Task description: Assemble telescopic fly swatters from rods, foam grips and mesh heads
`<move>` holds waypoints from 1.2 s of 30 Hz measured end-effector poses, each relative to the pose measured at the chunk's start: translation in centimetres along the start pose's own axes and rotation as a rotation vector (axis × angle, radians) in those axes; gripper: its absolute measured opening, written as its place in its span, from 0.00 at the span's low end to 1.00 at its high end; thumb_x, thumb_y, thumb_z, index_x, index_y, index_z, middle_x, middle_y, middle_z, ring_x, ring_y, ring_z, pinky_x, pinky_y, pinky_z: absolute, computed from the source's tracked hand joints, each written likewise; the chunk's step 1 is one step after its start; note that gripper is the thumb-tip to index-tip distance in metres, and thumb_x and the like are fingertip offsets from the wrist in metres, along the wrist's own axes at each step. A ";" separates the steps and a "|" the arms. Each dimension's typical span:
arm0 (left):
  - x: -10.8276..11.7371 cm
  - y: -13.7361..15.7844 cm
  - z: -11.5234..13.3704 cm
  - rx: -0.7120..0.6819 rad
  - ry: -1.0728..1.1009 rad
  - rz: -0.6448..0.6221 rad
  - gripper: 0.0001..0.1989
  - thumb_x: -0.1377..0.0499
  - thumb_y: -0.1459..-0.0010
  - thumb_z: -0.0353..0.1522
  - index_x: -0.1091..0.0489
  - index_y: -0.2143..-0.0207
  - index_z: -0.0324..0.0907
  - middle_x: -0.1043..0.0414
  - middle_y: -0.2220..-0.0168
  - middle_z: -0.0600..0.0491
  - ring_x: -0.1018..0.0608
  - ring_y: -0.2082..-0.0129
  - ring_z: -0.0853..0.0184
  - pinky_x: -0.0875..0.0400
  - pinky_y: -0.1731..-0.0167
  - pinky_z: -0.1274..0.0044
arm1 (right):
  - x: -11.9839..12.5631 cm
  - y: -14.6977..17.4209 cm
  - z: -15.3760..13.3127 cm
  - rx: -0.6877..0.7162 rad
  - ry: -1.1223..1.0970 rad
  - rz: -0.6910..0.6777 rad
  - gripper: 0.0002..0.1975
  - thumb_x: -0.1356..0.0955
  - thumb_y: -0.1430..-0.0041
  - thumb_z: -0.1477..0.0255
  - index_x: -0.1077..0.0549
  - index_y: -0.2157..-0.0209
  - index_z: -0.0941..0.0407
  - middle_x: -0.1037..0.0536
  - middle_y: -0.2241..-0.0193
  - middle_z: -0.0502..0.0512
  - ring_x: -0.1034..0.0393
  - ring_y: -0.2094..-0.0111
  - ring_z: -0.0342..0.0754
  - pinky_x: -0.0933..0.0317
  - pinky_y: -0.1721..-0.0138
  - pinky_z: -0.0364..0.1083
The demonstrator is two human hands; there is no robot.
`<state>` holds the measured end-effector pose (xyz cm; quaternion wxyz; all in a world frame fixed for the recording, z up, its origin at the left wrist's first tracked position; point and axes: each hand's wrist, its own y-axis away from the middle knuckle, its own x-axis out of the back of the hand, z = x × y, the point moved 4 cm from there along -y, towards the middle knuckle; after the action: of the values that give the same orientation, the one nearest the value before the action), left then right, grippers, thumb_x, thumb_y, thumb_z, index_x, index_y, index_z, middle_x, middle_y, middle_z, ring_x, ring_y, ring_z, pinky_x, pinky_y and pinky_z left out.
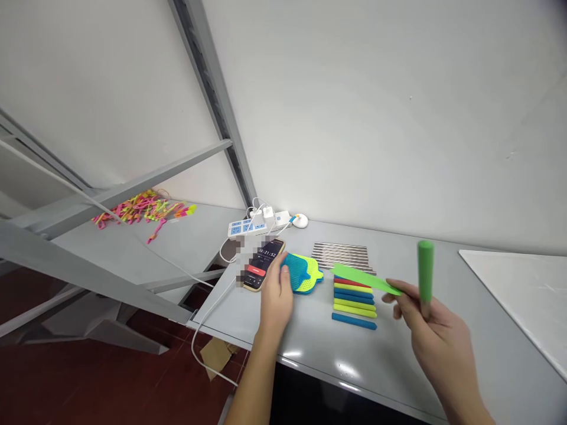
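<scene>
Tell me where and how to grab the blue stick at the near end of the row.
Pinch the blue stick at its middle, across its narrow width, coming straight down from above. It lies flat on the table, lengthwise left to right, nearest in the row of coloured sticks. Its near long side is free, while the yellow-green stick sits close behind, so one of the fingers must slip into that gap.

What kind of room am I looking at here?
Probably a small workshop or assembly bench, not a home. A grey metal table stands against a bare wall under steel frame beams, with a heap of bright plastic parts, a row of coloured sticks and metal rods.
</scene>
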<state>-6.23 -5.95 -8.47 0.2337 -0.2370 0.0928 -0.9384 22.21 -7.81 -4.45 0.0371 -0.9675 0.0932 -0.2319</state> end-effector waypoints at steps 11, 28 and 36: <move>3.6 5.0 -3.9 0.199 0.381 0.255 0.13 0.48 0.34 0.40 0.32 0.54 0.44 0.25 0.52 0.48 0.25 0.50 0.62 0.33 0.48 0.68 | -13.4 -5.2 -5.2 0.734 0.182 -0.475 0.22 0.40 0.40 0.82 0.23 0.52 0.51 0.20 0.60 0.54 0.27 0.59 0.49 0.36 0.59 0.48; 4.2 4.7 -4.0 0.220 0.405 0.285 0.11 0.47 0.34 0.39 0.33 0.54 0.44 0.26 0.61 0.50 0.25 0.61 0.66 0.31 0.63 0.76 | -13.9 -4.7 -5.3 1.077 0.649 -0.376 0.21 0.41 0.36 0.83 0.27 0.48 0.53 0.25 0.68 0.53 0.33 0.70 0.47 0.47 0.54 0.52; 1.7 3.9 4.7 -0.318 -0.094 -0.125 0.09 0.48 0.34 0.33 0.30 0.66 0.43 0.29 0.71 0.52 0.27 0.68 0.65 0.34 0.65 0.75 | -7.6 -1.0 -4.0 0.931 0.688 -0.479 0.03 0.35 0.36 0.72 0.29 0.61 0.54 0.23 0.71 0.51 0.31 0.72 0.48 0.48 0.63 0.49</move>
<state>-3.69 -10.47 -4.80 0.1388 -0.3198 0.2141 -0.9125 13.90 -5.48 -4.08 0.3695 -0.7138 -0.2304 -0.5485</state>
